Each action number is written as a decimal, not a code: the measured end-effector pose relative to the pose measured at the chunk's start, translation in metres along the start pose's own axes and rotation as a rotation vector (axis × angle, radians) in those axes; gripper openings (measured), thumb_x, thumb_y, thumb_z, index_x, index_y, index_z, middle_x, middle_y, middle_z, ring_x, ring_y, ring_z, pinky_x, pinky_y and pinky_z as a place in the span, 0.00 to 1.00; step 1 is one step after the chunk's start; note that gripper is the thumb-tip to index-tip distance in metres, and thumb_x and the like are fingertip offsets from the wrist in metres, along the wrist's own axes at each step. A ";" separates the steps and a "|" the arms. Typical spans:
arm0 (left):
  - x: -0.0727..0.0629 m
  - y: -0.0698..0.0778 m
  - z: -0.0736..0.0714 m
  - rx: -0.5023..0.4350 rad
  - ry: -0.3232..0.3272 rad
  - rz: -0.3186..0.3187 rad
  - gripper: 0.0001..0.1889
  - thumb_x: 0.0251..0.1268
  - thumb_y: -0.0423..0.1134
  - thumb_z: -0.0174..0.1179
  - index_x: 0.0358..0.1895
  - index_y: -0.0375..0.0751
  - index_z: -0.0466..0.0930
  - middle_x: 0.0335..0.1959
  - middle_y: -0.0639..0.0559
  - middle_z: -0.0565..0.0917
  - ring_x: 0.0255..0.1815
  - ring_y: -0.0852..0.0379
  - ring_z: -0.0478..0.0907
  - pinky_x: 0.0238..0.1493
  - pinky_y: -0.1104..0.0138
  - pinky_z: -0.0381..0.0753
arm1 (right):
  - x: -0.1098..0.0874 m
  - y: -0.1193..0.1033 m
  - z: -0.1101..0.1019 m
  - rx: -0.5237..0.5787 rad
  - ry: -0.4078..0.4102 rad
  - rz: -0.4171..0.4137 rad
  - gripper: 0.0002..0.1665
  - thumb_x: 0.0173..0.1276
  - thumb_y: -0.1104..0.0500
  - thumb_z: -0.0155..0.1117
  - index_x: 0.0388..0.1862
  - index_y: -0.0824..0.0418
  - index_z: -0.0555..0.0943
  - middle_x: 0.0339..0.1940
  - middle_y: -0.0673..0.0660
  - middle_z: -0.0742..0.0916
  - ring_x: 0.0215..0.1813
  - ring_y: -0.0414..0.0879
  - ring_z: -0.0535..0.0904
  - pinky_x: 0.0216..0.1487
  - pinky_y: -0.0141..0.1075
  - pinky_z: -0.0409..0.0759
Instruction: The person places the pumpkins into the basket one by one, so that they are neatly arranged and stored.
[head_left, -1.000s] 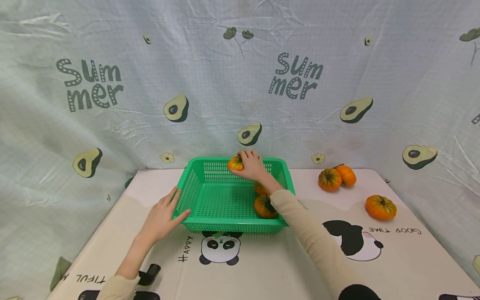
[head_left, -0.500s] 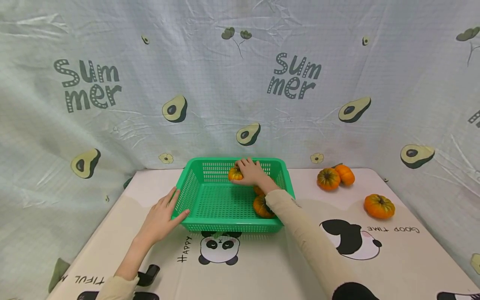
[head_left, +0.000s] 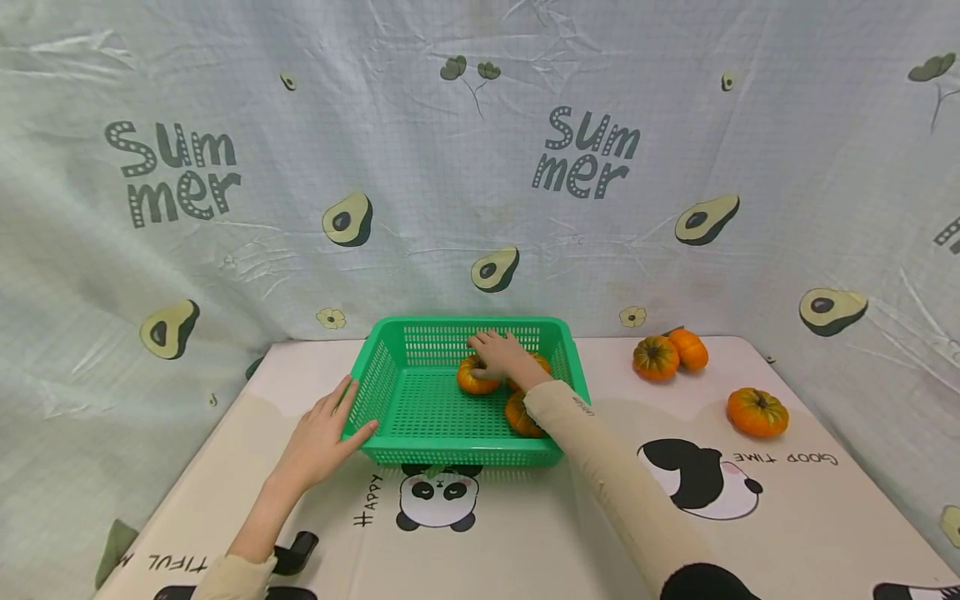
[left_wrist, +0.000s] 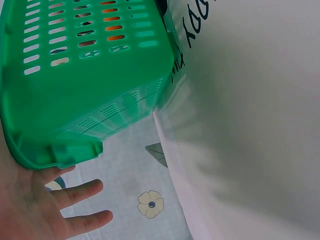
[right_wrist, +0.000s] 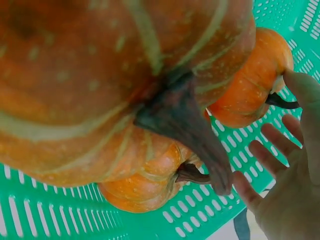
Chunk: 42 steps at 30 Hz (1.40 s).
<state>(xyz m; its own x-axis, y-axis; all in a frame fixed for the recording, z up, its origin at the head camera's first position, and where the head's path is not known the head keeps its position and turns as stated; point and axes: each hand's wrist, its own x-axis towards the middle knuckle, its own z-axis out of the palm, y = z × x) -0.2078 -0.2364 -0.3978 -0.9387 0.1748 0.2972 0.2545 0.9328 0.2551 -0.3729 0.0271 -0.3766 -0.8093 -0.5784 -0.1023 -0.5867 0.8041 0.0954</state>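
Observation:
Inside a green plastic basket (head_left: 450,454) are three orange pumpkins. My right hand (head_left: 504,358) is over the left pumpkin (head_left: 476,377). In the right wrist view its thumb lies at the side of that pumpkin (right_wrist: 250,82), while the other fingers are spread and loose beside the stem. A second pumpkin (head_left: 522,415) sits at the basket's front right, and a third (head_left: 540,364) is partly hidden behind my right hand. My left hand (head_left: 318,433) rests on the basket's left rim with fingers straight; the left wrist view shows the fingers (left_wrist: 80,195) extended just past the rim.
To the basket's right, two pumpkins (head_left: 656,358) lie together near the table's back edge, and another pumpkin (head_left: 757,412) lies nearer the right edge. A patterned tablecloth (head_left: 540,533) covers the table. A printed curtain (head_left: 420,150) hangs behind.
My right hand has lowered the pumpkin from rim height to the basket floor, and its fingers have loosened. My left hand has stayed at the left rim.

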 end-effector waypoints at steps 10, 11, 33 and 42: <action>0.000 -0.001 0.000 0.003 -0.003 0.004 0.40 0.62 0.58 0.46 0.68 0.32 0.51 0.69 0.35 0.53 0.63 0.34 0.58 0.55 0.41 0.61 | -0.002 0.001 -0.001 0.037 -0.046 0.027 0.31 0.65 0.39 0.47 0.65 0.48 0.61 0.68 0.52 0.65 0.71 0.53 0.54 0.67 0.54 0.54; 0.000 -0.001 0.000 0.003 -0.003 0.004 0.40 0.62 0.58 0.46 0.68 0.31 0.51 0.69 0.35 0.53 0.63 0.34 0.58 0.55 0.41 0.61 | -0.003 0.001 -0.001 0.042 -0.045 0.027 0.31 0.65 0.39 0.47 0.65 0.48 0.62 0.68 0.52 0.65 0.71 0.52 0.55 0.67 0.54 0.54; 0.001 -0.001 -0.001 0.001 -0.002 0.014 0.40 0.62 0.58 0.47 0.67 0.31 0.51 0.68 0.34 0.54 0.63 0.32 0.58 0.55 0.41 0.62 | -0.018 0.023 -0.033 0.129 0.072 0.001 0.30 0.64 0.41 0.51 0.62 0.51 0.65 0.65 0.53 0.68 0.68 0.52 0.58 0.66 0.57 0.53; 0.001 -0.001 0.000 0.006 -0.001 0.012 0.40 0.62 0.58 0.46 0.67 0.31 0.51 0.68 0.34 0.54 0.63 0.33 0.58 0.55 0.41 0.61 | -0.045 0.037 -0.058 0.141 0.140 -0.037 0.29 0.63 0.42 0.52 0.60 0.53 0.68 0.63 0.54 0.70 0.67 0.53 0.60 0.62 0.57 0.57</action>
<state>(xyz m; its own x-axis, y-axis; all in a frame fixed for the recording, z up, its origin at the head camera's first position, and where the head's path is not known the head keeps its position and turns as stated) -0.2088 -0.2371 -0.3978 -0.9356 0.1866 0.2995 0.2648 0.9324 0.2461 -0.3602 0.0752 -0.3110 -0.7889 -0.6134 0.0361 -0.6145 0.7876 -0.0469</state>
